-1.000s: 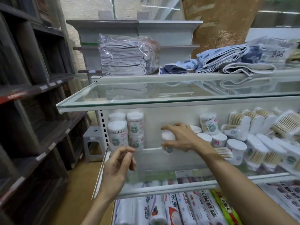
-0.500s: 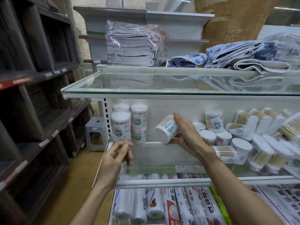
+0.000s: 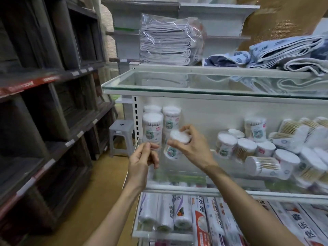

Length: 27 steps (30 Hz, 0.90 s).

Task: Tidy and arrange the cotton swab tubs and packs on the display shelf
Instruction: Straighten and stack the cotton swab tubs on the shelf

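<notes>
My right hand (image 3: 194,149) grips a white cotton swab tub (image 3: 174,145) from the right side. The tub is tilted, its lid facing me, and hangs just above the middle glass shelf (image 3: 230,192). It is right beside two stacks of upright tubs (image 3: 153,125) at the shelf's back left. My left hand (image 3: 142,161) hovers at the shelf's left front corner with fingers pinched together, and I see nothing in them. More tubs (image 3: 228,144) stand and lie in a jumble to the right. Packs of wooden-stick swabs (image 3: 291,129) lean behind them.
An upper glass shelf (image 3: 195,90) juts out overhead, with bagged folded towels (image 3: 170,39) and blue cloths (image 3: 284,52) above it. Rolls of plastic bags (image 3: 165,215) fill the shelf below. Dark wooden shelving (image 3: 44,103) lines the left, with a grey stool (image 3: 120,135) behind.
My right hand lifted the tub off the shelf's middle and carried it left toward the stacked tubs, tipping its lid toward me. My left hand rose slightly.
</notes>
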Motion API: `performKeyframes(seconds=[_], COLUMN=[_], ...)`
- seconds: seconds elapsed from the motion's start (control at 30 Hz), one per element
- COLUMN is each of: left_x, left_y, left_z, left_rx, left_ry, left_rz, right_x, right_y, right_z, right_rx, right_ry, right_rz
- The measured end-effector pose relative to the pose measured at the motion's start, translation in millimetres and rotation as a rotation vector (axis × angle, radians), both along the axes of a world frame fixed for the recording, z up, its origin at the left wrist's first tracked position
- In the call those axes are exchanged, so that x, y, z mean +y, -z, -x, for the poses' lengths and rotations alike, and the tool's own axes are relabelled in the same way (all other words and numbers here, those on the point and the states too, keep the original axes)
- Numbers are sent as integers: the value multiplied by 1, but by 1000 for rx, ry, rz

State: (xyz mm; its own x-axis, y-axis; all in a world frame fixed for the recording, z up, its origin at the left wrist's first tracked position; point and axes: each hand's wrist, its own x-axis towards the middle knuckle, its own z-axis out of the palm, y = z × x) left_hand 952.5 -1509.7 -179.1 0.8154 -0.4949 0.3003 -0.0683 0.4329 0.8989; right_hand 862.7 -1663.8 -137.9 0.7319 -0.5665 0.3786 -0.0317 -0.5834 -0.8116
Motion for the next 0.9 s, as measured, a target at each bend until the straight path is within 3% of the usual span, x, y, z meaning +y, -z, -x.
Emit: performKeyframes(seconds=[0.23,0.67,0.9], left_x=[1,3,-22], left_y=[0,-2,-23], left_z=[0,3,33], left_rx=[-5,-30,-232], left_ry=[6,79,192], left_rz=[-12,-71,-187], right_x=[4,-2,-30], right_y=[22,29,27], right_z=[-20,3,76], right_rx=[100,155,-40], right_ry=[4,9,264], right_rz=[229,161,183])
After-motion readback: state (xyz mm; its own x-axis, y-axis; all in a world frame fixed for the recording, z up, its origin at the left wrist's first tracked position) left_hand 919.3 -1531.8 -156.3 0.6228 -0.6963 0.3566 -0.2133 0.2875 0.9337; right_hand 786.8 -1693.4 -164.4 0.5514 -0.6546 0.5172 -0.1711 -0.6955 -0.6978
